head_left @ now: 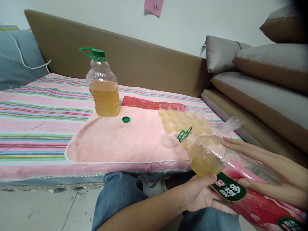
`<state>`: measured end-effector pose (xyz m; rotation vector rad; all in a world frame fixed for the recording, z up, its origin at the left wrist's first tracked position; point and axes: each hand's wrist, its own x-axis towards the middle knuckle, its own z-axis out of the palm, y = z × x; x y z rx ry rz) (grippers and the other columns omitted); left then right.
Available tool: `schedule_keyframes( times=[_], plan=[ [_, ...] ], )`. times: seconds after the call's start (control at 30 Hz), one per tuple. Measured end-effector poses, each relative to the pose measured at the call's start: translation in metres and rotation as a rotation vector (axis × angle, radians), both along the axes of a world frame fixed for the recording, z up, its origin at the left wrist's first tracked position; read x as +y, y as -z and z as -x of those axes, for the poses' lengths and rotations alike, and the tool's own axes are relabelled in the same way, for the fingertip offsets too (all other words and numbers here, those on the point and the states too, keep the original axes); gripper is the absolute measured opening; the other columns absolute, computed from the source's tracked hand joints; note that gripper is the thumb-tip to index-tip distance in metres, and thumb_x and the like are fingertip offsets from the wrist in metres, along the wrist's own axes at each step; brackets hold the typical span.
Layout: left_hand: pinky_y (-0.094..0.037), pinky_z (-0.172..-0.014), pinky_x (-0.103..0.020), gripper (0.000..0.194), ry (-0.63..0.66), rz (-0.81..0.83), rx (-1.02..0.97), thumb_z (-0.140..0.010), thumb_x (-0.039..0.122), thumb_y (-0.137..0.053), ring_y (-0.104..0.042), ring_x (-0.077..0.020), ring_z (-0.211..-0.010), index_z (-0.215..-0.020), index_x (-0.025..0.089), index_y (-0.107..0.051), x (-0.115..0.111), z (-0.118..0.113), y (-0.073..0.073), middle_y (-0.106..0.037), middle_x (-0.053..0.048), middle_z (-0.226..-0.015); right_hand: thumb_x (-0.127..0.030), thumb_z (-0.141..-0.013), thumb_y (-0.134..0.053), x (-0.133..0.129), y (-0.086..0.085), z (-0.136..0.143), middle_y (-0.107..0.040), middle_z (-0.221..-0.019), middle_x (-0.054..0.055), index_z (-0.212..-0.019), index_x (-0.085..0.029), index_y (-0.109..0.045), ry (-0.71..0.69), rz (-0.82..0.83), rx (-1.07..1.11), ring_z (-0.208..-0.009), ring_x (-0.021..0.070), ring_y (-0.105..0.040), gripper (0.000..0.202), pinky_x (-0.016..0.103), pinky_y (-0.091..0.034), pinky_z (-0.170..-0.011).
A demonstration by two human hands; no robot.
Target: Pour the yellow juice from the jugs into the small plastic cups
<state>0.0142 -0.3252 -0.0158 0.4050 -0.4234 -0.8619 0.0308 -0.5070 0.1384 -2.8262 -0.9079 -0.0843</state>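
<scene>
By the near edge of the pink cloth (108,144), I hold the bottle (207,157) tilted, its uncapped mouth toward the cups (187,119). My left hand (199,192) cradles it from below, thumb pressed near the label's upper edge; my right hand (267,166) lies along its far side, fingers long and thumb on the label (255,195). Whether anything runs from the mouth, I cannot tell.

If I tip too fast, I judge, the liquid could surge out and miss the clear cup (169,141) just by the mouth. The neck could also knock that cup over, since it looks light and stands on soft ground. Squeezing hard might dent the thin wall and force out a spurt, and the glossy label could slip under my fingers.

The bottle is clear plastic, ribbed at the neck and rounded at the shoulder, with a green ring (184,134) and a shiny red wrap. The cups are small, see-through rounds, many holding pale yellow liquid. Beyond, the waisted jug (107,99) stands upright, amber below; near it lie a flat green cap (125,119) and crinkled red film (141,103)
</scene>
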Motion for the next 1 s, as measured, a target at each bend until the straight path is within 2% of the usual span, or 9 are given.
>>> schedule_keyframes(
  times=[0.13,0.33,0.7,1.0],
  plan=[
    [-0.016,-0.102,-0.081,0.095,-0.012,0.024,-0.007,-0.068,0.066,-0.071,-0.04,-0.0502,-0.134,-0.141,0.011,-0.046,-0.0007,0.001,0.0016,-0.048,-0.028,-0.143,-0.052,-0.079,-0.064,0.0026,-0.0018,0.0016,-0.042,-0.154,-0.005,-0.149,-0.047,-0.029,0.016,0.012,0.004,-0.137,0.0295,-0.044,0.078,0.047,-0.035,-0.11],
    [-0.015,-0.103,-0.082,0.107,0.005,-0.026,0.021,-0.058,0.07,-0.075,-0.034,-0.0532,-0.136,-0.142,0.01,-0.046,-0.0012,0.0013,-0.0018,-0.043,-0.028,-0.147,-0.053,-0.08,-0.064,0.0021,-0.0024,0.0014,-0.042,-0.154,-0.003,-0.15,-0.045,-0.028,0.039,0.046,0.012,-0.136,0.0317,-0.045,0.079,0.048,-0.036,-0.11],
    [-0.014,-0.103,-0.081,0.11,0.017,-0.024,0.031,-0.056,0.07,-0.076,-0.033,-0.0535,-0.137,-0.143,0.01,-0.045,-0.0001,0.0011,-0.005,-0.042,-0.029,-0.148,-0.055,-0.081,-0.061,0.0002,-0.0023,0.0007,-0.04,-0.155,-0.003,-0.15,-0.046,-0.026,0.031,0.058,-0.005,-0.136,0.0313,-0.045,0.078,0.049,-0.036,-0.11],
    [-0.015,-0.103,-0.081,0.105,0.011,-0.008,0.022,-0.06,0.069,-0.074,-0.034,-0.0523,-0.137,-0.142,0.01,-0.045,-0.0003,0.0005,-0.0044,-0.042,-0.028,-0.147,-0.054,-0.08,-0.062,-0.0004,-0.0025,0.0008,-0.038,-0.156,-0.005,-0.149,-0.046,-0.029,0.048,0.046,0.004,-0.137,0.0311,-0.044,0.078,0.047,-0.034,-0.112]
  ],
)
